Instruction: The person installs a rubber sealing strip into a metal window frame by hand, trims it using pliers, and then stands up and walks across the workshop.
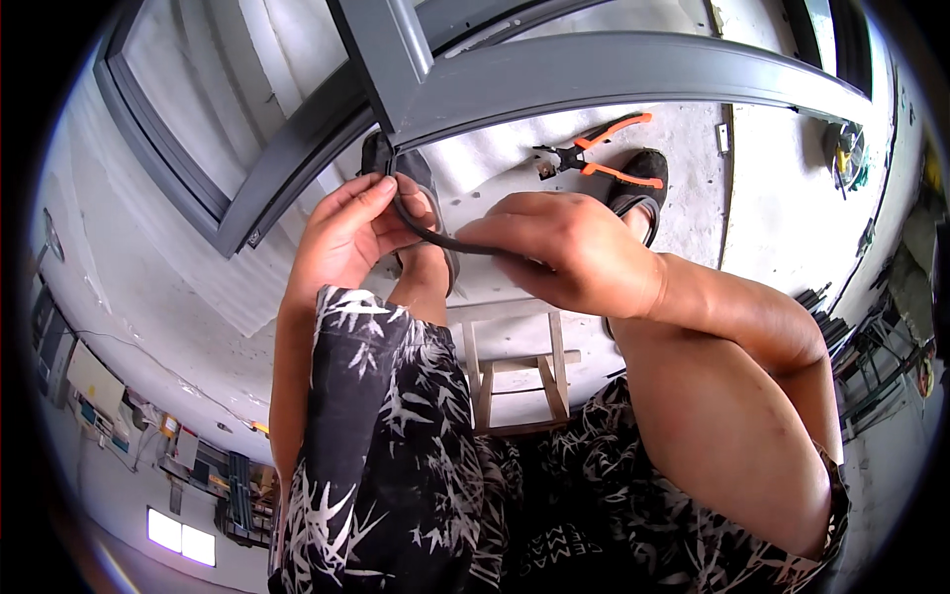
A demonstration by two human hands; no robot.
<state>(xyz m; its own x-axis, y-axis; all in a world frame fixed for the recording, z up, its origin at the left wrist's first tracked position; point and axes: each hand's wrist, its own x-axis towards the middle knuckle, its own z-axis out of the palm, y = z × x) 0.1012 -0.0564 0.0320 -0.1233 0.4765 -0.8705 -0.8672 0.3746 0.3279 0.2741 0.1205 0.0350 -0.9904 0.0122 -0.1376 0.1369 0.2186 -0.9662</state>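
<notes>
We see the strip (436, 238) at eleven o'clock, curving down from by the frame (614, 69); our left hand (346, 223) pinches it at ten — our right hand (569, 243) grasps it at two; it looks light, soft, rubbery — best pinched near the frame.

1. Strip (426, 235): reading plain black.
2. Frame (633, 74): showing cool mid-grey on its faces, going darker, near black, in the grooves.
3. Pliers (594, 158): sporting bright orange handles with black sections; head is showing black.
4. Shorts (391, 445): carrying a leaf print, white and grey leaves on a black ground.
5. Shoes (648, 176): showing mostly black with grey trim.
6. Floor (693, 228): reading pale grey to off-white, dark specks showing.
7. Stool (524, 363): showing dull greyish tan.
8. Window (181, 537): glowing white.
</notes>
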